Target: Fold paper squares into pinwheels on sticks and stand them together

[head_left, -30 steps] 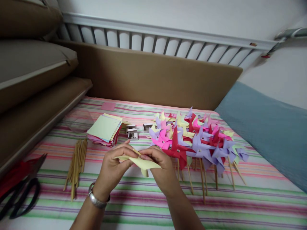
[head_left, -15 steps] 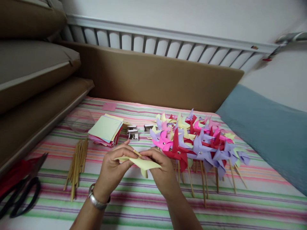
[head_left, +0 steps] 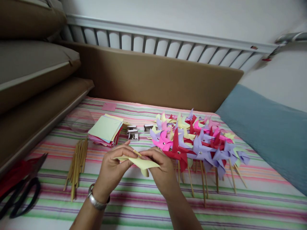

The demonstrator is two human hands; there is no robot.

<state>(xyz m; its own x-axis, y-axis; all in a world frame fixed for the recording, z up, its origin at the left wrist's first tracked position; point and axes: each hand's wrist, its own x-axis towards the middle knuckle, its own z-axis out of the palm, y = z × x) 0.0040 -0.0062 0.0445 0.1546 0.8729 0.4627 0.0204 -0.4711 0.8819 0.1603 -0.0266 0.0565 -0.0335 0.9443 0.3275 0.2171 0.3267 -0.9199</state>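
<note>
"Where are the two hands, and what are they holding?"

"The left hand and the right hand meet above the striped cloth, both narrowed to a pinch. Between them is a pale yellow piece of curled paper, with one flap drooping below."

"Only paper?"

"No, there's a thin tan wooden stick as well. A short length shows at the fingertips, just above the paper. Fingers cover the rest, so I can't tell which hand bears it."

"What's beside the right hand?"

"A crowd of red, purple, pink and pale yellow paper pinwheels, with small shiny centres and sticks pointing toward the wearer."

"And on the left side?"

"A loose bundle of tan wooden sticks, then black-handled metal scissors farther out. A silver-coloured metal band circles the left wrist."

"Beyond the hands?"

"A stack of square coloured paper, pale green on top. Small open white boxes stand just to its right."
</note>
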